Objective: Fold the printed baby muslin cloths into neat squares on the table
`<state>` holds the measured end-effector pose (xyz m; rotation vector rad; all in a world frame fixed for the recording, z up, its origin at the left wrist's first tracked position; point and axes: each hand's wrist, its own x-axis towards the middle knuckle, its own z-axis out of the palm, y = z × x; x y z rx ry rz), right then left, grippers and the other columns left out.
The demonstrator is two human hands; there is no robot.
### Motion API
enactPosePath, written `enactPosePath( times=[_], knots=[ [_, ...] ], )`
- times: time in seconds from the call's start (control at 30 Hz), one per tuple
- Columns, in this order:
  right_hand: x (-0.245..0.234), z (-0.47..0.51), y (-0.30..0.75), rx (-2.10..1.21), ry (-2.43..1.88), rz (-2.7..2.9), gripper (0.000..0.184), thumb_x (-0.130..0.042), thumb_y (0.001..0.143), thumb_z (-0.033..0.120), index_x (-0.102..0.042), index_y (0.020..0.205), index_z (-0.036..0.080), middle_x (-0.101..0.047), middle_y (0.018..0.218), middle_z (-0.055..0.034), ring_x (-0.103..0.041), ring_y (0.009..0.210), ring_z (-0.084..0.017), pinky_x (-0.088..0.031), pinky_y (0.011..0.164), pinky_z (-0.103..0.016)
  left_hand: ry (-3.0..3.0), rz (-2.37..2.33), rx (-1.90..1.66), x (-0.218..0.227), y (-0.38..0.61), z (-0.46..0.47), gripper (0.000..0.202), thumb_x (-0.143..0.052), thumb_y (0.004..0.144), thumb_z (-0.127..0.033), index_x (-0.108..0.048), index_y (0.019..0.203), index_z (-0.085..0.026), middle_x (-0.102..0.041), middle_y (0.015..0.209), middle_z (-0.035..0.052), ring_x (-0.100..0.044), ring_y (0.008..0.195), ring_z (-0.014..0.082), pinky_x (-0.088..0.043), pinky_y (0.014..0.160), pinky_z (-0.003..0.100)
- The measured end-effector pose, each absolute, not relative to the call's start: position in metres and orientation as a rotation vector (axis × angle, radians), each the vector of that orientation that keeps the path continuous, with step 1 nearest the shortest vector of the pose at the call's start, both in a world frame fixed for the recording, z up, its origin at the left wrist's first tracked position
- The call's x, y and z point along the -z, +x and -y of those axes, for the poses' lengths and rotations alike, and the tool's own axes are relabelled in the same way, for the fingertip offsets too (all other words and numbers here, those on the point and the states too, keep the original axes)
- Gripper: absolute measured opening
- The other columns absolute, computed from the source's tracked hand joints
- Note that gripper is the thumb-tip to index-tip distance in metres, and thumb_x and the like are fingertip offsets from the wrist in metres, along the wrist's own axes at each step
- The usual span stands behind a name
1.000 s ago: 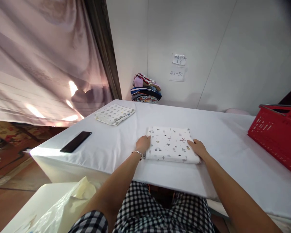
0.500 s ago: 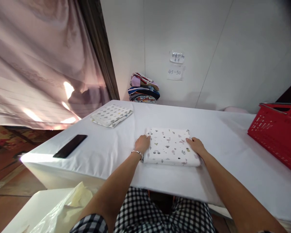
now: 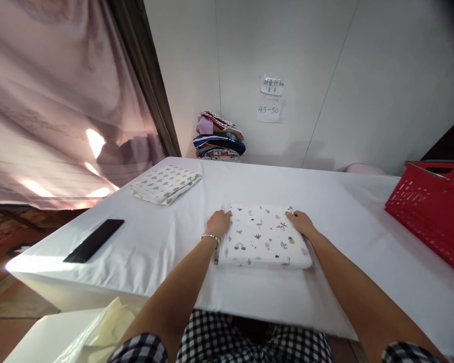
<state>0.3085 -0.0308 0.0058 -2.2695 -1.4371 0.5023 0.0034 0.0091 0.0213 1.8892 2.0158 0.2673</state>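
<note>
The folded cloth [image 3: 263, 236] is a thick white square printed with small cacti and rainbows, lying flat on the table [image 3: 336, 201] close to its near edge. The left hand [image 3: 218, 223] and right hand [image 3: 300, 223] rest on its far corners, fingers loosely spread and gripping nothing. A phone [image 3: 94, 240] lies at the table's left edge and a red basket [image 3: 431, 206] at its right end, with bare tabletop between.
</note>
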Motion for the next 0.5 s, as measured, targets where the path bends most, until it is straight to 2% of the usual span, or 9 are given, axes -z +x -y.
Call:
enactPosePath(
  times=[0.2, 0.37, 0.5],
  knots=[
    [0.001, 0.036, 0.309, -0.454, -2.294, 1.502, 0.037, -0.037, 0.082, 0.051, -0.047, 0.064, 0.021, -0.053, 0.064, -0.0024, -0.048, 0.062, -0.017, -0.030, 0.055, -0.026, 1.884, -2.004, -0.256, -0.017, -0.001, -0.016, 0.046, -0.026, 0.091, -0.044, -0.060, 0.101, -0.015, -0.062, 0.109, 0.0162, -0.058, 0.101, 0.0261, -0.041, 0.081, 0.035],
    [0.002, 0.040, 0.308, -0.404, -2.304, 1.478, 0.044, -0.031, 0.081, 0.058, -0.045, 0.063, 0.021, -0.052, 0.062, -0.0014, -0.046, 0.059, -0.016, -0.030, 0.054, -0.026, 1.854, -2.018, -0.297, -0.020, 0.003, -0.027, 0.056, -0.029, 0.086, -0.058, -0.059, 0.104, -0.014, -0.062, 0.108, 0.0167, -0.058, 0.099, 0.0267, -0.042, 0.078, 0.034],
    [0.004, 0.044, 0.306, -0.372, -2.289, 1.444, 0.045, -0.032, 0.080, 0.061, -0.047, 0.062, 0.022, -0.053, 0.062, -0.0011, -0.044, 0.058, -0.016, -0.029, 0.054, -0.025, 1.845, -2.025, -0.323, -0.018, 0.009, -0.036, 0.047, -0.030, 0.088, -0.049, -0.061, 0.102, -0.016, -0.061, 0.113, 0.0159, -0.056, 0.104, 0.0257, -0.040, 0.082, 0.034]
  ],
)
